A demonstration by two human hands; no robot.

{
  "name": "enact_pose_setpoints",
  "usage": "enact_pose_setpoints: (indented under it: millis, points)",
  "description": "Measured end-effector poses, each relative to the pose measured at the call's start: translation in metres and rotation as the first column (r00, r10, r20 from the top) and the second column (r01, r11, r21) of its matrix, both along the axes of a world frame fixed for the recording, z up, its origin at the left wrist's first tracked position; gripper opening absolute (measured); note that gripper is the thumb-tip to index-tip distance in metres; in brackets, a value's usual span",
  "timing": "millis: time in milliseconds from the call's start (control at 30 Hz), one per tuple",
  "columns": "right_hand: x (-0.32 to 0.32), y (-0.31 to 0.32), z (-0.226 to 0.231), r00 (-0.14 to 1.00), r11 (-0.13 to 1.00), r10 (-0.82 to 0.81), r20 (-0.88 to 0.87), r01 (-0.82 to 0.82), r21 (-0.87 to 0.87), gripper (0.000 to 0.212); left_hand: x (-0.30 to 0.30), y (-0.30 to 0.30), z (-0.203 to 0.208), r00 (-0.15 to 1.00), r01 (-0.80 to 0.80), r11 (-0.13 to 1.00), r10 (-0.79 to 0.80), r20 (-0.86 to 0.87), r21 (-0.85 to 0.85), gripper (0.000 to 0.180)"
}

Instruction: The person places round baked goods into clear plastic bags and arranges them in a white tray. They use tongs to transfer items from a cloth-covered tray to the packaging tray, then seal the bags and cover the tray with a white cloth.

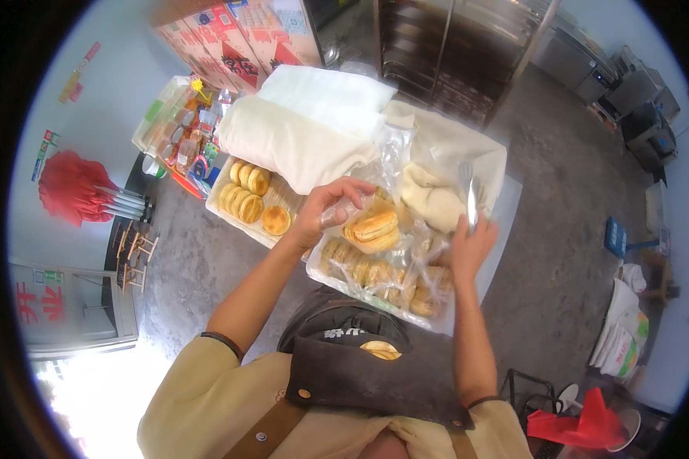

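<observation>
My left hand (pixel 331 210) has its fingers curled round the edge of a clear plastic bag (pixel 350 216). In the mouth of that bag sit golden round flatbreads (pixel 377 228), stacked together. My right hand (pixel 473 246) grips metal tongs (pixel 470 195), whose end points away from me over a cream cloth (pixel 434 200). Below both hands, several bagged flatbreads (pixel 360 265) lie along the near side of a white tray. To the left, loose flatbreads (pixel 240 203) stand in rows in another white tray (pixel 223 218), partly under a cream cloth roll (pixel 295 141).
A crate of bottles and packets (pixel 182 134) stands at the far left, beside printed cartons (pixel 241 46). Behind the trays rises a dark rack (pixel 448 57). A folded red umbrella (pixel 76 187) is by the left wall. White sacks (pixel 618 325) lie at the right wall.
</observation>
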State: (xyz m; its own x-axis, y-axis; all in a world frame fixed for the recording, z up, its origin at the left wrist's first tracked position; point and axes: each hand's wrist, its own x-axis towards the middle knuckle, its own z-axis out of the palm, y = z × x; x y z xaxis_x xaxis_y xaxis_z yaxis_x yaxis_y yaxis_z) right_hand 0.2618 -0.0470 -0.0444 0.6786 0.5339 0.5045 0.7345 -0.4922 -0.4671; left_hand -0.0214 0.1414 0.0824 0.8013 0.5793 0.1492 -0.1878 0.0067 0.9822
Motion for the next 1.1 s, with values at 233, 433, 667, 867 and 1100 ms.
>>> enact_pose_setpoints:
  millis: [233, 433, 667, 867, 1100]
  points:
    - [-0.101, 0.014, 0.021, -0.016, 0.983, 0.169, -0.985, -0.070, 0.170, 0.030, 0.012, -0.015, -0.018, 0.999, -0.033, 0.995, 0.035, -0.022, 0.096, 0.060]
    - [-0.111, 0.027, 0.029, 0.230, 0.869, 0.493, -0.839, -0.179, 0.461, 0.022, -0.002, -0.013, -0.055, 0.973, -0.220, 0.975, 0.221, -0.069, 0.016, 0.036]
    - [-0.097, 0.040, 0.016, 0.509, 0.902, 0.414, -0.755, -0.115, 0.417, 0.017, -0.016, -0.015, -0.073, 0.945, -0.324, 0.930, 0.309, -0.106, -0.177, 0.006]
    - [-0.065, 0.037, 0.006, 0.455, 0.880, 0.365, -0.812, 0.116, 0.460, 0.019, -0.006, -0.041, -0.067, 0.976, -0.218, 0.928, 0.197, -0.098, -0.303, 0.005]
    - [-0.056, 0.015, 0.002, 0.352, 0.860, 0.318, -0.880, 0.284, 0.424, 0.015, 0.042, -0.062, -0.057, 0.993, -0.064, 0.934, 0.094, 0.068, -0.353, 0.008]
